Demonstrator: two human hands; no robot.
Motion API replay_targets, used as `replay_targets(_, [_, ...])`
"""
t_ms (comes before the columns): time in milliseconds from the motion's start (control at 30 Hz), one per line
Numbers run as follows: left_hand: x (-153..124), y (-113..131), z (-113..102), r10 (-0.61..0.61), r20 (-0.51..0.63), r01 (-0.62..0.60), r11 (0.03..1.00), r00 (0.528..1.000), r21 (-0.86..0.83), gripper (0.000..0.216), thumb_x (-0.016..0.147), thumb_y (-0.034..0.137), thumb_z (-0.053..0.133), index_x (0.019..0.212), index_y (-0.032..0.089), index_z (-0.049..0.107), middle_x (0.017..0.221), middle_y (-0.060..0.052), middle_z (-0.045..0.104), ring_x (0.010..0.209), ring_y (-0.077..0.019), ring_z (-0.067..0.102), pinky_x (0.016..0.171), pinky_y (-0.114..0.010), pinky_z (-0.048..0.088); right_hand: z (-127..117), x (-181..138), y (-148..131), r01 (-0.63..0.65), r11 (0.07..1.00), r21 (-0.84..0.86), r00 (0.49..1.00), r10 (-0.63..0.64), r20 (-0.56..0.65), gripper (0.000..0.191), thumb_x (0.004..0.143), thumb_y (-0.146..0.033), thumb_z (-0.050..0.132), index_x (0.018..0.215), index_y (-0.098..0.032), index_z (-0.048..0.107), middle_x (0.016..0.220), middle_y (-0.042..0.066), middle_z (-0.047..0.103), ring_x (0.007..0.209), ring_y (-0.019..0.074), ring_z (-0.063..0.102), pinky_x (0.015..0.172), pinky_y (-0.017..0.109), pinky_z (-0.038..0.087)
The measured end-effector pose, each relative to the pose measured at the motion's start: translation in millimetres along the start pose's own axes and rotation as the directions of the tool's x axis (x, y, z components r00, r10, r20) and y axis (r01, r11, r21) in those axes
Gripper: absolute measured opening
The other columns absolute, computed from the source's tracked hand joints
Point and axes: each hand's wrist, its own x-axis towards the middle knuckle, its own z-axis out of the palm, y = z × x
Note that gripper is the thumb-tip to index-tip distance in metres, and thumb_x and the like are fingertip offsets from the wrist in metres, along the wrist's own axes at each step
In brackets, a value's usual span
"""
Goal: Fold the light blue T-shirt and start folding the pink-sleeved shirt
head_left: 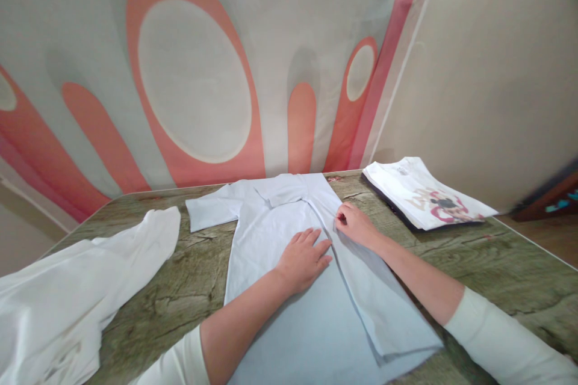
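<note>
A pale blue T-shirt (289, 325) lies spread on the table, its right side folded over toward the middle and its left sleeve still out flat. My left hand (303, 257) rests flat on the shirt's middle with the fingers stretched out. My right hand (356, 222) sits just to the right of it on the folded edge. Its fingers are curled in a pinch on the cloth of the fold.
A heap of white cloth (76, 289) lies at the left of the wood-patterned table (497, 264). A stack of folded white shirts (424, 192) with a red print lies at the far right corner. A patterned wall stands right behind the table's far edge.
</note>
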Motion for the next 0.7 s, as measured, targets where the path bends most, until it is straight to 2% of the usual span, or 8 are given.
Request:
replay_targets(300, [0, 0, 0, -0.003, -0.001, 0.003, 1.0, 1.0, -0.002, 0.035, 0.095, 0.038, 0.033, 0.123, 0.024, 0.046, 0.135, -0.009, 0.042, 0.126, -0.0253, 0.036, 0.103, -0.043, 0.028, -4, 0, -1, -0.001, 0.998, 0.065, 1.0, 0.001, -0.001, 0.008, 0.078, -0.017, 0.05, 0.073, -0.018, 0.055, 0.079, 0.002, 0.054, 0.073, 0.014, 0.052, 0.069, 0.025, 0.04])
replay_targets(467, [-1, 3, 1, 0.011, -0.009, -0.011, 0.999, 1.0, -0.043, 0.037, 0.094, 0.038, 0.035, 0.127, 0.022, 0.044, 0.142, -0.008, 0.035, 0.13, -0.0243, 0.03, 0.105, -0.041, 0.025, -18, 4, 4, 0.024, 0.991, 0.135, 0.993, -0.039, 0.112, 0.01, 0.079, -0.018, 0.051, 0.078, -0.017, 0.061, 0.081, 0.004, 0.059, 0.07, 0.014, 0.056, 0.07, 0.027, 0.044])
replay_targets(533, [0, 3, 1, 0.051, -0.004, -0.051, 0.997, 0.999, -0.059, 0.042, 0.094, 0.038, 0.035, 0.131, 0.021, 0.039, 0.144, -0.006, 0.032, 0.133, -0.0238, 0.025, 0.106, -0.04, 0.025, -32, 8, 3, 0.035, 0.986, 0.165, 0.992, -0.055, 0.118, 0.014, 0.081, -0.019, 0.051, 0.085, -0.017, 0.063, 0.086, 0.005, 0.061, 0.072, 0.0144, 0.058, 0.072, 0.028, 0.046])
replay_targets(600, [0, 3, 1, 0.089, 0.018, -0.087, 0.994, 0.996, -0.073, 0.043, 0.094, 0.039, 0.033, 0.133, 0.021, 0.038, 0.144, -0.006, 0.033, 0.134, -0.0234, 0.023, 0.106, -0.04, 0.025, -57, 10, -1, 0.046, 0.981, 0.19, 0.996, -0.06, 0.072, 0.018, 0.082, -0.02, 0.05, 0.092, -0.017, 0.065, 0.089, 0.006, 0.062, 0.074, 0.0153, 0.059, 0.072, 0.029, 0.047])
replay_targets(700, [1, 3, 0, 0.107, 0.033, -0.103, 0.991, 0.994, -0.087, 0.041, 0.095, 0.039, 0.031, 0.129, 0.02, 0.043, 0.141, -0.006, 0.038, 0.134, -0.0228, 0.024, 0.107, -0.04, 0.024, -110, 7, -13, 0.086, 0.979, 0.186, 0.992, -0.068, -0.102, 0.021, 0.086, -0.025, 0.05, 0.099, -0.019, 0.064, 0.091, 0.006, 0.063, 0.079, 0.0171, 0.06, 0.073, 0.031, 0.049])
